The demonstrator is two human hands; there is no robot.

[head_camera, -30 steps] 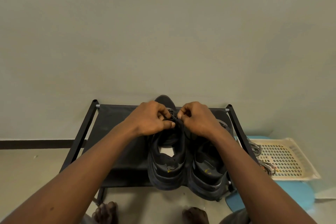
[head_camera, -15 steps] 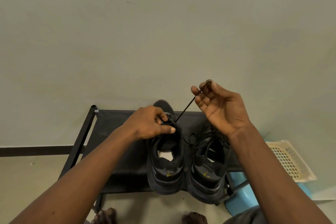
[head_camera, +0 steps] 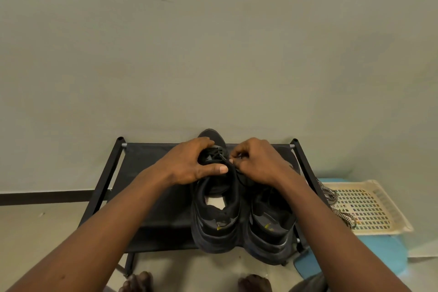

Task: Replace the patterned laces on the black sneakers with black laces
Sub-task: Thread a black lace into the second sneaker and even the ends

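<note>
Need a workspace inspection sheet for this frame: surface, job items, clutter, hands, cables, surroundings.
Surface: black rack shelf holds both sneakers, heels toward camera.
Job's things: left sneaker, right sneaker side by side; black lace at left sneaker's eyelets; patterned laces off the rack, over edge of cream tray.
Clutter: cream tray on blue surface, right of rack.
Hands: left hand grips left sneaker's upper; right hand pinches black lace.
Cables: nothing seen.
Surroundings: plain wall, pale floor, bare feet below.

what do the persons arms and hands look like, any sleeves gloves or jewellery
Both forearms are bare; no sleeves in view. The left hand and right hand wear no gloves, and no rings, watch or bracelets show.
</note>
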